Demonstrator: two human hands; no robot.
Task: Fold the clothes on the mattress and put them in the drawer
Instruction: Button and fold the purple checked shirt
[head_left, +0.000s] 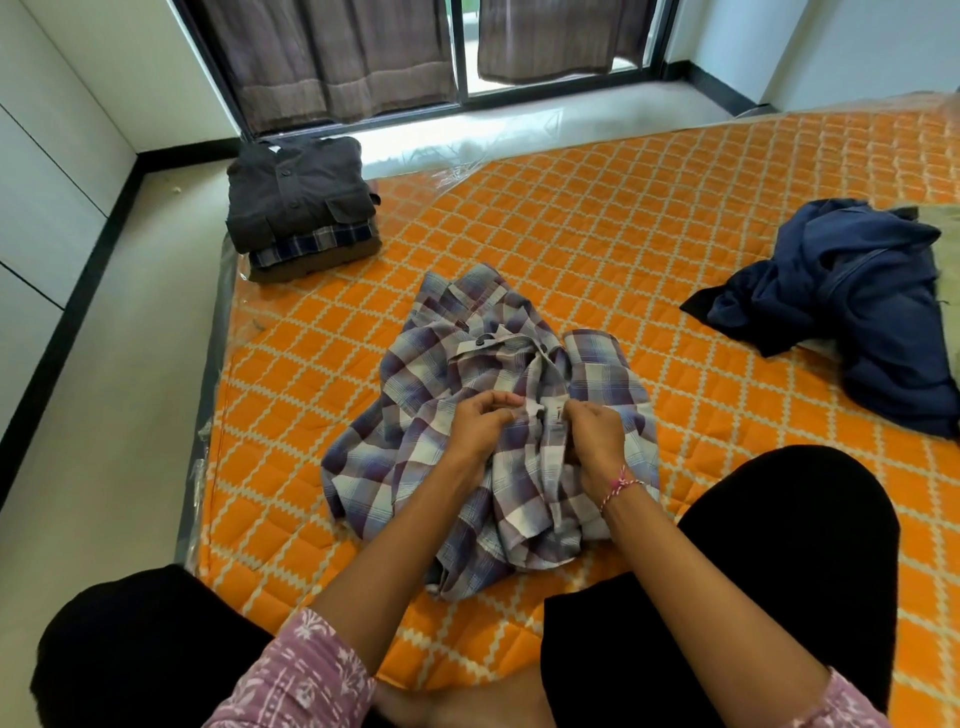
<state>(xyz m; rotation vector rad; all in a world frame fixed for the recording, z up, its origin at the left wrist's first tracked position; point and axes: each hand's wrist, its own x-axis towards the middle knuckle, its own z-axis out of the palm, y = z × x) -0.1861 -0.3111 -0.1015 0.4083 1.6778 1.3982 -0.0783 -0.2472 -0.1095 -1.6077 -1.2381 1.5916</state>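
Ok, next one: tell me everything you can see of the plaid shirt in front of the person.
The plaid shirt is a soft woven button-up, checked in purple, grey-blue and white, with dark buttons showing near the collar. It lies crumpled and unfolded on the orange quilted mattress, collar pointing away from the person, between their knees. Both hands pinch the fabric at the front placket: the left hand on one edge, the right hand on the other.
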